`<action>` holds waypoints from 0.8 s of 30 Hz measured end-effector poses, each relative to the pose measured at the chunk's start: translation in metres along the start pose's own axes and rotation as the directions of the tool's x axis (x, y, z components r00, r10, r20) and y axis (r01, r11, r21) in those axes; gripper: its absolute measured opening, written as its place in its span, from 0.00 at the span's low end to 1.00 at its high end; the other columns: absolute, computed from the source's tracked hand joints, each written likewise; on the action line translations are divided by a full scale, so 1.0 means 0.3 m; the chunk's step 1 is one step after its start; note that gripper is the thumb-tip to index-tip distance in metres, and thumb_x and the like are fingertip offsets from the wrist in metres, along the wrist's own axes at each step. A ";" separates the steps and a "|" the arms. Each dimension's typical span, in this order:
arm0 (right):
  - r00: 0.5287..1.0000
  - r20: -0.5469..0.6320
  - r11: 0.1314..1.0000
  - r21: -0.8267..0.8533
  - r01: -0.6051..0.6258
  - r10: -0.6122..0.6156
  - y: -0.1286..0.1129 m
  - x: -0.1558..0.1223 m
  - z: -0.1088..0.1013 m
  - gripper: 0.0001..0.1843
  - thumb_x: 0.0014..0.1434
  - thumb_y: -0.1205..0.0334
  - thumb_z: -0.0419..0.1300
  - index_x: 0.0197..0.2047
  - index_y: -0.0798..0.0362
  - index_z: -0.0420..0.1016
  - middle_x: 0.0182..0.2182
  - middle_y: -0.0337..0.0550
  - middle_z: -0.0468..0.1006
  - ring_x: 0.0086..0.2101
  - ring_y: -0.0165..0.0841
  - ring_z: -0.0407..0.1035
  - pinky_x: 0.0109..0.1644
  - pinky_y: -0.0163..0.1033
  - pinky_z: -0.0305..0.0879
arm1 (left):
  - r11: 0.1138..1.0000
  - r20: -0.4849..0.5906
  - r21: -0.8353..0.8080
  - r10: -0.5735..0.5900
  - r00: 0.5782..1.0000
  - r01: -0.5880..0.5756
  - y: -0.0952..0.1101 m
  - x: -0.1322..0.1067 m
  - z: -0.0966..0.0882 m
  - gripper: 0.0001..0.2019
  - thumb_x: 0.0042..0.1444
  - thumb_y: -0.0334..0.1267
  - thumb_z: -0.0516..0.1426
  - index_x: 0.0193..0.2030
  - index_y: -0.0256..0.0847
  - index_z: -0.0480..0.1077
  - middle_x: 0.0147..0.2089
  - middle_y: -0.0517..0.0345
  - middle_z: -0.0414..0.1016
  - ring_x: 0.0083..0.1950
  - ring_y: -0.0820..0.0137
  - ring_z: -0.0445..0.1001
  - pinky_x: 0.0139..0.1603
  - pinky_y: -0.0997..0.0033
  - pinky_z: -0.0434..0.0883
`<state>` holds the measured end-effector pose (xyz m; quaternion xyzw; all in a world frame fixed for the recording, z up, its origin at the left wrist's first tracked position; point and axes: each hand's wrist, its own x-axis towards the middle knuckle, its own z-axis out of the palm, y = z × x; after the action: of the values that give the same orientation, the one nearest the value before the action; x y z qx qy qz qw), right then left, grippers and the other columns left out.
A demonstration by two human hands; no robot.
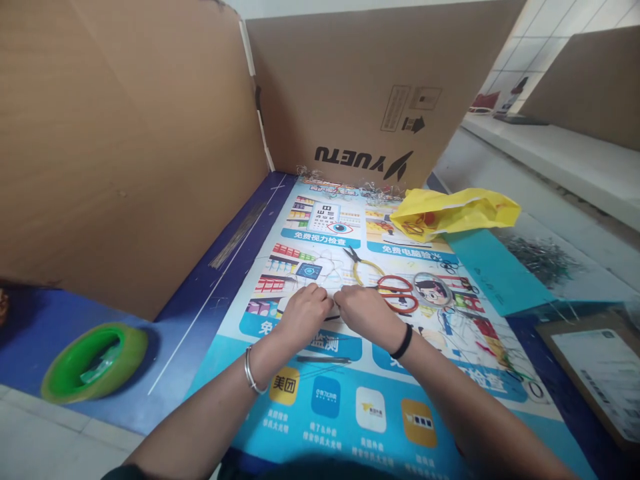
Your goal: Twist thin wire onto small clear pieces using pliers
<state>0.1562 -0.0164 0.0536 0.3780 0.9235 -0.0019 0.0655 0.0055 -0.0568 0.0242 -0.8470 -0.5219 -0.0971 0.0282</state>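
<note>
My left hand point(307, 312) and my right hand point(364, 308) meet over the printed poster sheet point(225, 390), fingertips close together. Both are closed in a pinch on a thin wire point(327, 263), whose faint loops show just beyond the fingers; the gripped part is hidden. Beyond my right hand lie pliers with yellow handles point(367, 268), dark jaws pointing away. Red-handled scissors point(400, 293) lie right beside that hand, their blades partly covered by it. A round clear spool or dish point(433, 289) sits to their right. Nearer me, a slim dark rod point(324, 360) rests on the sheet.
Cardboard panels point(350, 87) wall the left and back. A green-cored tape roll point(95, 363) lies at left, straight wires point(239, 233) farther back. At right are a yellow bag point(465, 210), a turquoise sheet point(493, 267), silvery tinsel point(540, 257) and a clipboard point(600, 373).
</note>
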 end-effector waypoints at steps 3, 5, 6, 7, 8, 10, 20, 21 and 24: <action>1.000 -0.028 1.000 0.010 -0.005 0.005 -0.008 0.006 0.015 0.09 0.56 0.71 0.48 0.33 0.56 0.70 0.31 0.47 0.73 0.32 0.34 0.68 0.30 0.35 0.54 | 1.000 0.005 -0.020 -0.007 1.000 0.007 -0.001 0.001 0.002 0.05 0.56 0.30 0.52 0.30 0.38 0.67 0.32 0.54 0.68 0.38 0.65 0.64 0.37 0.66 0.63; 0.999 -0.040 1.000 0.013 -0.016 0.017 -0.009 0.008 0.024 0.09 0.56 0.71 0.49 0.33 0.56 0.69 0.31 0.47 0.73 0.33 0.34 0.68 0.30 0.35 0.54 | 1.000 0.000 -0.012 -0.020 1.000 0.020 -0.002 0.001 0.004 0.05 0.56 0.30 0.53 0.30 0.38 0.67 0.32 0.55 0.68 0.38 0.65 0.64 0.37 0.66 0.63; 0.999 -0.045 1.000 0.016 -0.020 0.021 -0.009 0.008 0.028 0.09 0.56 0.71 0.49 0.33 0.56 0.69 0.31 0.47 0.72 0.33 0.34 0.68 0.30 0.34 0.54 | 1.000 -0.004 -0.004 -0.027 1.000 0.027 -0.003 0.001 0.004 0.05 0.55 0.30 0.53 0.30 0.38 0.67 0.32 0.55 0.68 0.38 0.65 0.64 0.37 0.65 0.63; 0.998 -0.049 0.999 0.020 -0.024 0.025 -0.008 0.008 0.030 0.09 0.56 0.72 0.49 0.33 0.55 0.69 0.31 0.47 0.72 0.33 0.34 0.68 0.31 0.34 0.55 | 0.999 -0.009 0.004 -0.034 0.999 0.034 -0.004 0.001 0.004 0.05 0.55 0.30 0.53 0.30 0.38 0.67 0.32 0.55 0.68 0.38 0.65 0.65 0.37 0.65 0.63; 0.998 -0.050 0.999 0.026 -0.025 0.026 -0.008 0.007 0.031 0.09 0.56 0.73 0.49 0.33 0.55 0.69 0.31 0.46 0.72 0.33 0.34 0.67 0.31 0.34 0.55 | 0.999 -0.014 0.010 -0.042 0.999 0.042 -0.004 0.001 0.004 0.05 0.55 0.30 0.53 0.30 0.38 0.67 0.32 0.55 0.68 0.38 0.65 0.65 0.37 0.65 0.63; 0.998 -0.049 0.999 0.035 -0.030 0.031 -0.007 0.005 0.032 0.10 0.56 0.74 0.49 0.33 0.55 0.69 0.31 0.46 0.72 0.34 0.34 0.67 0.32 0.34 0.55 | 0.998 -0.020 0.014 -0.054 0.998 0.054 -0.005 0.000 0.004 0.05 0.55 0.30 0.53 0.30 0.38 0.67 0.32 0.55 0.68 0.38 0.65 0.65 0.37 0.66 0.63; 0.996 -0.074 0.998 0.042 -0.054 0.057 -0.027 0.014 0.036 0.11 0.58 0.73 0.48 0.36 0.55 0.70 0.35 0.48 0.70 0.37 0.35 0.64 0.35 0.36 0.58 | 0.996 -0.059 0.045 -0.072 0.996 0.075 -0.015 -0.002 0.022 0.04 0.55 0.29 0.52 0.32 0.38 0.67 0.33 0.54 0.68 0.38 0.65 0.66 0.37 0.66 0.64; 0.995 -0.085 0.997 0.059 -0.052 0.057 -0.027 0.017 0.043 0.11 0.58 0.73 0.48 0.37 0.55 0.70 0.35 0.47 0.70 0.37 0.35 0.64 0.36 0.36 0.58 | 0.996 -0.060 0.044 -0.081 0.995 0.083 -0.018 -0.003 0.022 0.04 0.55 0.29 0.52 0.33 0.38 0.67 0.34 0.54 0.68 0.38 0.65 0.66 0.37 0.66 0.64; 0.991 -0.123 0.991 0.122 -0.044 0.060 -0.024 0.029 0.064 0.11 0.58 0.73 0.48 0.38 0.55 0.70 0.35 0.47 0.71 0.37 0.33 0.64 0.39 0.36 0.58 | 0.991 -0.069 0.037 -0.127 0.989 0.130 -0.027 -0.005 0.024 0.06 0.55 0.28 0.51 0.34 0.39 0.68 0.35 0.54 0.68 0.39 0.65 0.66 0.35 0.67 0.65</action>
<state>0.1474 -0.0163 0.0332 0.4045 0.9138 -0.0314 -0.0158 -0.0014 -0.0534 0.0164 -0.8070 -0.5761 -0.1162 0.0569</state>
